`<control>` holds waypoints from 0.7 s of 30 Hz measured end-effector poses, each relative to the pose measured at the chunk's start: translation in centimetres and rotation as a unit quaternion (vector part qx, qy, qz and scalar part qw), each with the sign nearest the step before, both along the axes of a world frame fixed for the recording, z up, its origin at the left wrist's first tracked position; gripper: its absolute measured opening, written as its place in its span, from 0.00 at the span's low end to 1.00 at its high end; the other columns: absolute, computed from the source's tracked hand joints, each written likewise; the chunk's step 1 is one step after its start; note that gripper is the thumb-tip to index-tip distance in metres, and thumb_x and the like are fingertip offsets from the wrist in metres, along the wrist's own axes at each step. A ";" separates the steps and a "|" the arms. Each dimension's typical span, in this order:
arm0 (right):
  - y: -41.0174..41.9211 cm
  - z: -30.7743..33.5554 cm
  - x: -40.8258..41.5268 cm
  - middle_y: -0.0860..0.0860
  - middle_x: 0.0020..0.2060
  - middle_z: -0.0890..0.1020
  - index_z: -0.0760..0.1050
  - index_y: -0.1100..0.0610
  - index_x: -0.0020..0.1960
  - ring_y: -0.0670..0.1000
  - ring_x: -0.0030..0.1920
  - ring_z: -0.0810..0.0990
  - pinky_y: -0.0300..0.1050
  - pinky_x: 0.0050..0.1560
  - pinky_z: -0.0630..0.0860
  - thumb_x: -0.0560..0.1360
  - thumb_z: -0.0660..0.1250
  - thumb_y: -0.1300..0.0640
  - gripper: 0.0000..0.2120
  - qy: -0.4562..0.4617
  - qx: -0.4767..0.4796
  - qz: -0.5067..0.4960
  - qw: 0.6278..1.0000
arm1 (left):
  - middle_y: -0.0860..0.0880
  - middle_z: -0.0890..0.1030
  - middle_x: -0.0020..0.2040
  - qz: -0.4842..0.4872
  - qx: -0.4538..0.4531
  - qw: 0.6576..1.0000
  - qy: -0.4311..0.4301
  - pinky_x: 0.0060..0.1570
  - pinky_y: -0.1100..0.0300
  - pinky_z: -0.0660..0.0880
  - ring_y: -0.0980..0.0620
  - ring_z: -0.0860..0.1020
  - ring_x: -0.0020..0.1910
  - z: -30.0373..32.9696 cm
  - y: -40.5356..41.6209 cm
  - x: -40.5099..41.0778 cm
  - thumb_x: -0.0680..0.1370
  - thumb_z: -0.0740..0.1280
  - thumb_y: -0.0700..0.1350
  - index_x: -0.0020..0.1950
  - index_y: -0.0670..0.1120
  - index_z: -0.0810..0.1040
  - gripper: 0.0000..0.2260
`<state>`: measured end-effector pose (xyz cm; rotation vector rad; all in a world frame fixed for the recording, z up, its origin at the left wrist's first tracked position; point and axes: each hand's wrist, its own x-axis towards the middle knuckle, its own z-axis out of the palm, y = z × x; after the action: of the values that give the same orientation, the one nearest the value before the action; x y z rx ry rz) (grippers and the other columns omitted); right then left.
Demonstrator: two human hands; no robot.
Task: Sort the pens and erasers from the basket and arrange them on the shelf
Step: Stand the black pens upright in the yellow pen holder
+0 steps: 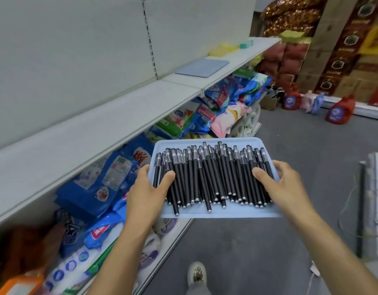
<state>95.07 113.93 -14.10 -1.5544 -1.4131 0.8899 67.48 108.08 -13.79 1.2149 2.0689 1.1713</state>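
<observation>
While the shelf (94, 126) stands at left, we hold the blue tray (217, 212) of pens (211, 175) in the aisle: left hand (148, 193) and right hand (285, 186) grip its sides, thumbs pressing pens. Tilting it could spill them.

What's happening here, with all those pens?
A person stands in a shop aisle, carrying a light blue tray piled with black pens. The left hand and the right hand each grip one side, thumbs resting on the pens. The white shelf lies to the person's left. Farther along it sit a blue mat and something yellow.
</observation>
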 end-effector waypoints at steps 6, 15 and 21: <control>11.3 -0.1 1.4 0.48 0.50 0.82 0.74 0.53 0.57 0.51 0.51 0.81 0.53 0.56 0.76 0.74 0.70 0.49 0.14 -0.018 0.013 -0.002 1.000 | 0.62 0.77 0.52 -0.022 0.023 0.999 0.025 0.49 0.53 0.74 0.57 0.78 0.49 0.3 11.9 1.3 0.73 0.65 0.65 0.69 0.54 0.67 0.28; 29.7 2.2 3.8 0.41 0.46 0.82 0.73 0.47 0.54 0.49 0.50 0.81 0.52 0.54 0.77 0.73 0.68 0.43 0.14 -0.047 0.029 -0.026 0.998 | 0.67 0.75 0.47 -0.037 0.042 0.998 0.009 0.41 0.62 0.71 0.67 0.75 0.46 2.3 31.0 3.4 0.74 0.66 0.65 0.61 0.62 0.67 0.19; 39.1 2.9 6.0 0.44 0.46 0.83 0.75 0.48 0.53 0.48 0.47 0.82 0.55 0.53 0.79 0.72 0.68 0.43 0.13 -0.028 0.019 -0.003 0.999 | 0.67 0.73 0.47 -0.034 0.048 0.998 0.020 0.43 0.60 0.73 0.62 0.77 0.46 3.2 39.8 5.6 0.73 0.66 0.64 0.70 0.55 0.66 0.28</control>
<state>101.09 153.04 -11.23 -1.5658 -1.4556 0.8162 73.09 147.85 -10.64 1.3529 2.0050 1.2354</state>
